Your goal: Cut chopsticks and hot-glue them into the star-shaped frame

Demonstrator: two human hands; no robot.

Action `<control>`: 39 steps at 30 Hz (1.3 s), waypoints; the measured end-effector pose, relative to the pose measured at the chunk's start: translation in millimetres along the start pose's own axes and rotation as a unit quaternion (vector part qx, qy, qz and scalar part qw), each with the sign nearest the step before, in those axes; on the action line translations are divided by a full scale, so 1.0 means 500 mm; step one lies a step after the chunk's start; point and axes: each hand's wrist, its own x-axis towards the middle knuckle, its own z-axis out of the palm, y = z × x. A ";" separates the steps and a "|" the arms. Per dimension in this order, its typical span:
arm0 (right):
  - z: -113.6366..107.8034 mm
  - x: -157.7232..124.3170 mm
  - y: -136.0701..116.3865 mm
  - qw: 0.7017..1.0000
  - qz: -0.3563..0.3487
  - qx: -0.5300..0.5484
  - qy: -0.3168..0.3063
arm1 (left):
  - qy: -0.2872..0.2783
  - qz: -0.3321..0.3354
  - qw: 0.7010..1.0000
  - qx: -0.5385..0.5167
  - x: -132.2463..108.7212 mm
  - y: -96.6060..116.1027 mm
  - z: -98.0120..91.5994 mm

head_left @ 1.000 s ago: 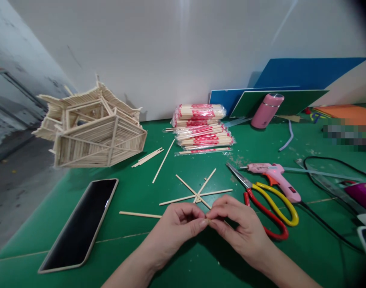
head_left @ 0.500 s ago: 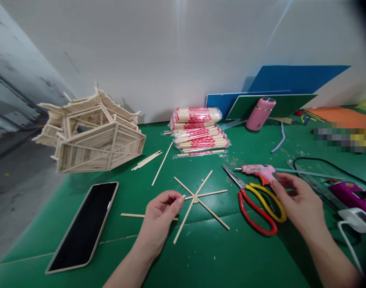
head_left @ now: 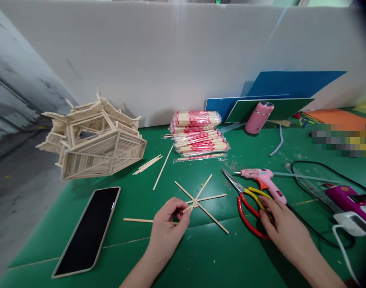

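Three thin wooden sticks (head_left: pixel 204 199) lie crossed in a star on the green table (head_left: pixel 201 256). My left hand (head_left: pixel 169 226) pinches the near end of one of them between thumb and fingertips. My right hand (head_left: pixel 280 226) rests on the yellow and red handles of the scissors (head_left: pixel 242 200), fingers curled over the loops. The scissors lie flat with their blades pointing away to the left. A pink glue gun (head_left: pixel 262 177) lies just behind them.
A stick-built model house (head_left: pixel 95 148) stands at the table's left edge, a dark phone (head_left: pixel 87 230) in front of it. Wrapped chopstick packs (head_left: pixel 198 134), loose sticks (head_left: pixel 161 163), a pink bottle (head_left: pixel 258 117) and coloured boards (head_left: pixel 291 84) sit behind. A purple device (head_left: pixel 349 198) and black cable (head_left: pixel 309 232) lie at right.
My hands were together at the sticks; my right hand moved off to the right and came down on the scissors' handles. My left hand stayed by the crossed sticks.
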 end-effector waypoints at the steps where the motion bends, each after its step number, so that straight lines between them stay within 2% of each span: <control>1: -0.001 0.007 -0.001 1.000 0.003 -0.016 -0.012 | -0.006 0.009 1.000 0.009 0.000 0.004 0.001; 4: 0.001 0.028 0.000 0.998 0.015 -0.047 -0.036 | -0.016 0.028 0.999 0.031 -0.001 0.014 0.003; 9: 0.007 0.033 0.006 0.999 0.016 -0.032 -0.029 | -0.013 0.023 0.999 0.027 0.003 0.025 0.007; 11: -0.006 0.026 0.005 1.000 0.010 0.009 -0.014 | -0.016 0.013 1.000 0.011 0.008 0.030 0.011; 13: -0.031 0.019 -0.002 0.993 0.014 0.114 -0.004 | -0.023 0.006 1.000 -0.010 0.016 0.038 0.015; 15: -0.060 0.014 -0.019 0.964 0.035 0.262 -0.029 | -0.030 0.000 0.999 -0.032 0.027 0.047 0.021; 18: -0.089 0.004 -0.057 0.899 0.045 0.420 -0.116 | -0.030 -0.021 0.996 -0.081 0.049 0.065 0.028; 20: -0.089 -0.004 -0.083 0.853 0.030 0.496 -0.158 | -0.022 -0.048 0.991 -0.120 0.063 0.077 0.031; 22: -0.080 -0.012 -0.105 0.835 0.029 0.521 -0.178 | -0.010 -0.067 0.985 -0.160 0.075 0.085 0.034; 26: -0.070 -0.019 -0.130 0.855 0.033 0.478 -0.197 | 0.009 -0.060 0.970 -0.235 0.092 0.092 0.035; 32: -0.086 -0.006 -0.141 0.899 0.010 0.407 -0.161 | 0.023 -0.071 0.958 -0.277 0.096 0.091 0.032; 39: -0.089 0.000 -0.139 0.903 -0.007 0.393 -0.174 | 0.009 -0.073 0.961 -0.268 0.094 0.070 0.031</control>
